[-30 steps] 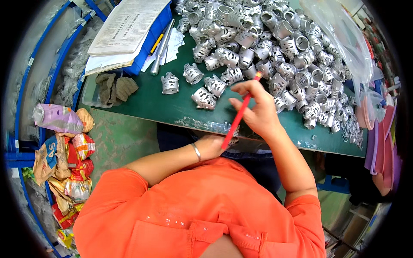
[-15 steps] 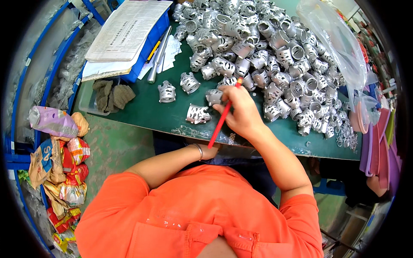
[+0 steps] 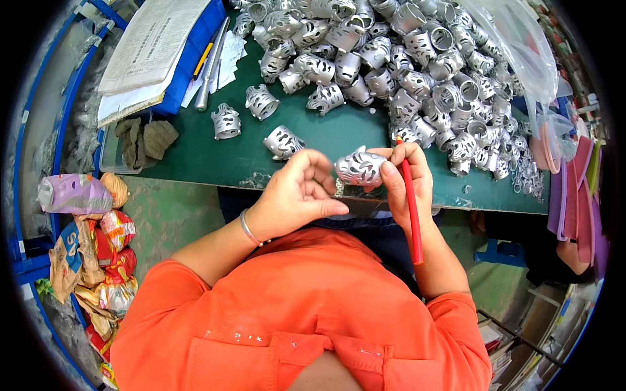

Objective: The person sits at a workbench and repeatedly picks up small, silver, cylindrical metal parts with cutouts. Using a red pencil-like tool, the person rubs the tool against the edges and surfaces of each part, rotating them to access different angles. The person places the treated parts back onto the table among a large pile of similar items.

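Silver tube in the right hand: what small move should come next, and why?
Probably steady the silver tube with the left hand: it is part-open beside the tube, while the right hand also holds a red stick.

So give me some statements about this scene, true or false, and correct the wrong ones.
1. The right hand holds a silver piece. True.
2. A bracelet is on the wrist of the left hand. True.
3. The red stick is in the left hand. False: the red stick is in the right hand.
4. The cloths lie right of the heap. False: the cloths are left of the heap.
5. Papers lie on the blue box. True.
6. The table is white. False: the table is green.
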Tool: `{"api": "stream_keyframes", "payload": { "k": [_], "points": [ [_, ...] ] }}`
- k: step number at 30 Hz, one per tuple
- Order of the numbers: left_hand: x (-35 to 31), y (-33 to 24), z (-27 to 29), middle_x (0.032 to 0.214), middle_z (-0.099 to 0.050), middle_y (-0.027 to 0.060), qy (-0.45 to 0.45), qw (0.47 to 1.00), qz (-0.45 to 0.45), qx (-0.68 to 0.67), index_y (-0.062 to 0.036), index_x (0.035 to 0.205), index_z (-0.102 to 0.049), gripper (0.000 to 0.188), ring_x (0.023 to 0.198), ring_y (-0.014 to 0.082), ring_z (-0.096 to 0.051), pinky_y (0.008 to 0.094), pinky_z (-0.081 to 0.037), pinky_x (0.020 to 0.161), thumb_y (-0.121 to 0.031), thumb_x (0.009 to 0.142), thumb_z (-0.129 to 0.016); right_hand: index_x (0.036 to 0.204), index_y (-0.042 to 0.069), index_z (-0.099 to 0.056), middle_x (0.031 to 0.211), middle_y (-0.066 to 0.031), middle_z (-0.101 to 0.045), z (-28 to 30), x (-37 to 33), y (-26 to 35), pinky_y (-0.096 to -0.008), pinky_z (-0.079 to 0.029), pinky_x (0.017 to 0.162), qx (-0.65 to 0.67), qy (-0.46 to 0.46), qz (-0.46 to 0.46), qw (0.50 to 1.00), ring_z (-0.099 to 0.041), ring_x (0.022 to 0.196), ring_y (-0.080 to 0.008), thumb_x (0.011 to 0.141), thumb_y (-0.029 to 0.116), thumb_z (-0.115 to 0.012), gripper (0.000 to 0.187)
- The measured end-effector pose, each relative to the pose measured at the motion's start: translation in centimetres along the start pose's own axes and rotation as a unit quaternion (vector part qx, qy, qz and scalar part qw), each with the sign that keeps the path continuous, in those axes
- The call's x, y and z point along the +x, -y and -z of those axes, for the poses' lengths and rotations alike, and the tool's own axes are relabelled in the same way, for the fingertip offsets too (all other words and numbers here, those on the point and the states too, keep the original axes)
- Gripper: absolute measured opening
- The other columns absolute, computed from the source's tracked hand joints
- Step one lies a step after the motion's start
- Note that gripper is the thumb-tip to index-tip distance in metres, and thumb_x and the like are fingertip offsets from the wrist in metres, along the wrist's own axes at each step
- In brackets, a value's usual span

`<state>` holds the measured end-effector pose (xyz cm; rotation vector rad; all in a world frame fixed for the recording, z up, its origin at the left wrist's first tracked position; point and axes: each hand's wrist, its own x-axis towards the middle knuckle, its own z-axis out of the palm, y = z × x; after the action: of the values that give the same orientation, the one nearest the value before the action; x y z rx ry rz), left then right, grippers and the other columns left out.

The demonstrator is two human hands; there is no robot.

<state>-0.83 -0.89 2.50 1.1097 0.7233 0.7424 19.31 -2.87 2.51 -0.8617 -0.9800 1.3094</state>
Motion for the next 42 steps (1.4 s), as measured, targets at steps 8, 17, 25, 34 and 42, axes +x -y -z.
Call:
{"api": "stream_keyframes", "payload": {
  "k": [8,17,25,34,42],
  "points": [
    [1.2,1.3,-0.6,0.112,-0.057,0.0163,0.006,0.997,-0.038,-0.062,0.0051,0.123,-0.044,0.045,0.088,0.0206,-0.064,0.0292,-0.055,0.076,0.005,0.082,-0.062,0.09,0.005,-0.04,0.089,-0.0109,-0.059,0.2,-0.5,-1.4,-0.0197,-0.043,0.054,-0.106,0.004,-0.028,0.994,-0.051,0.062,-0.0063,0.092,0.011,-0.054,0.016],
    [1.4,1.5,-0.1,0.098,-0.063,0.0173,-0.047,0.994,0.036,-0.088,0.007,0.119,-0.048,0.034,0.078,0.0202,-0.066,0.0275,-0.055,0.068,-0.009,0.09,-0.056,0.097,0.006,-0.038,0.103,-0.0116,-0.052,1.3,-0.5,-3.1,-0.0224,-0.048,0.065,-0.062,0.031,0.001,0.998,-0.051,0.074,-0.0076,0.085,0.003,-0.062,0.026],
    [1.5,1.5,0.1,0.103,-0.061,0.0173,-0.017,0.998,0.029,-0.056,0.0081,0.12,-0.048,0.035,0.086,0.0219,-0.065,0.0295,-0.055,0.073,-0.005,0.089,-0.057,0.098,0.006,-0.036,0.11,-0.0168,-0.053,1.6,-0.5,-3.1,-0.0267,-0.05,0.074,-0.005,0.059,0.019,0.998,-0.056,0.094,-0.0154,0.081,0.0,-0.066,0.036],
    [1.2,1.8,-0.5,0.115,-0.053,0.0122,-0.003,0.991,-0.133,-0.024,0.0074,0.119,-0.05,0.044,0.104,0.0207,-0.056,0.0326,-0.049,0.09,0.009,0.078,-0.064,0.1,0.006,-0.038,0.106,-0.0167,-0.056,1.9,-0.3,-3.1,-0.0279,-0.047,0.078,0.024,0.049,0.017,0.998,-0.055,0.09,-0.0151,0.09,0.018,-0.059,0.027],
    [1.2,1.9,-0.4,0.117,-0.05,0.0118,0.006,0.985,-0.164,0.057,0.0068,0.117,-0.052,0.045,0.107,0.0208,-0.054,0.0329,-0.049,0.09,0.013,0.075,-0.065,0.097,0.005,-0.041,0.097,-0.0119,-0.058,1.9,-0.3,-2.5,-0.0286,-0.047,0.078,-0.019,0.074,0.016,0.997,-0.056,0.087,-0.0141,0.09,0.019,-0.059,0.024]
  ]
}}
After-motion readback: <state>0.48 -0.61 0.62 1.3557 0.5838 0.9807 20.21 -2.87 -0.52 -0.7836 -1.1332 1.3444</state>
